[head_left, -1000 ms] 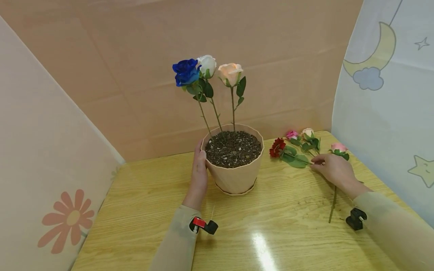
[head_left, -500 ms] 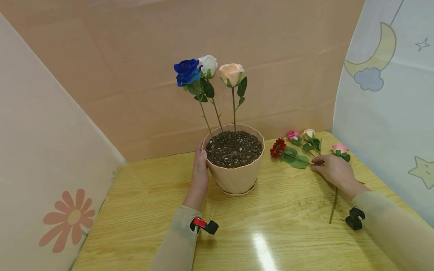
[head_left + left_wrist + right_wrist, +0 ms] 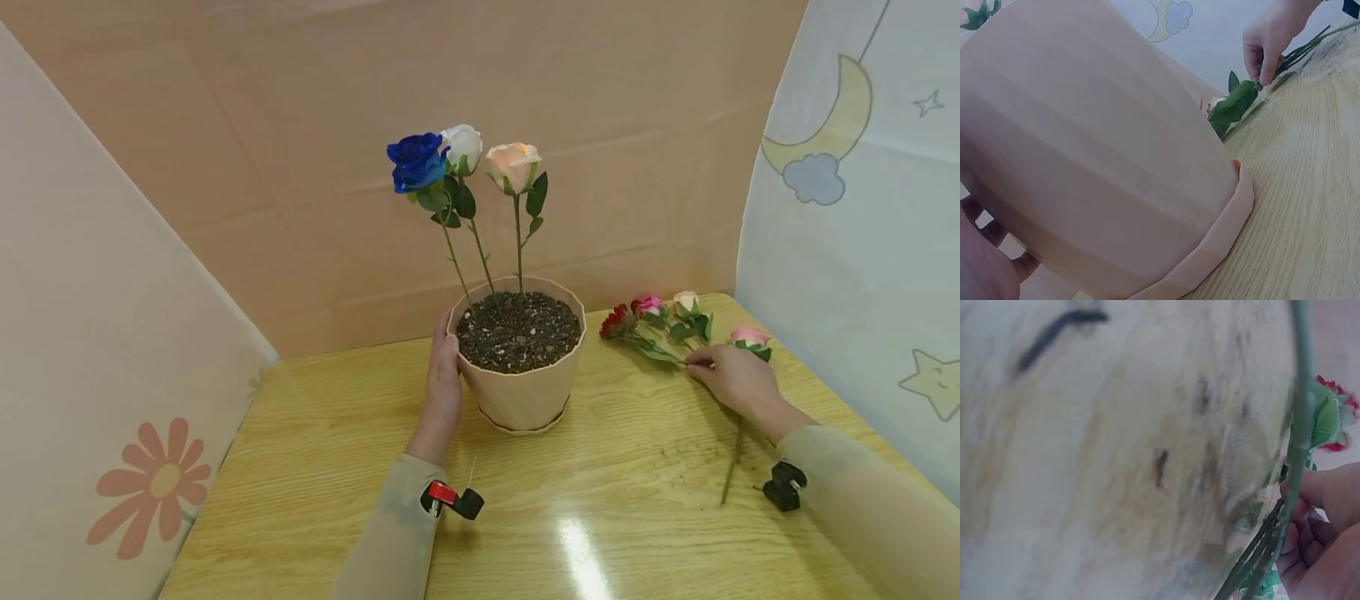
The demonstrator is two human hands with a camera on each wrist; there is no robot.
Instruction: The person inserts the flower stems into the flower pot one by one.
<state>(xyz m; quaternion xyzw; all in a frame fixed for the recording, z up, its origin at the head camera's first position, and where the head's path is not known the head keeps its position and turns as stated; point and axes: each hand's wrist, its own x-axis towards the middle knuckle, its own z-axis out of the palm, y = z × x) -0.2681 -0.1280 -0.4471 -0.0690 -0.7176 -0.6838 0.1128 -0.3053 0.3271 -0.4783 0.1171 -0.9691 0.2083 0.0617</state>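
Note:
My left hand (image 3: 442, 375) rests against the left side of a pale pink flower pot (image 3: 517, 396), thumb near the rim and the other fingers partly hidden behind it. Dark soil (image 3: 517, 337) fills the pot, with a blue rose (image 3: 416, 162), a white rose (image 3: 463, 148) and a peach rose (image 3: 513, 167) standing upright in it. At the right, my right hand (image 3: 738, 379) pinches the stem of a red flower (image 3: 617, 322) between thumb and fingers, low over the table. In the right wrist view its long green stem (image 3: 1297, 444) runs past the fingers (image 3: 1310, 544).
A magenta rose (image 3: 649, 305), a cream rose (image 3: 686, 302) and a pink rose (image 3: 750, 337) lie around the right hand on the wooden table (image 3: 337, 433). Soil crumbs (image 3: 675, 454) dot the tabletop. Fabric walls (image 3: 300, 167) enclose the back and sides.
The red flower has tipped and turned in my right hand's fingers, its leaves now lying edge-on and its stem end shifted slightly. My left hand stays against the pot.

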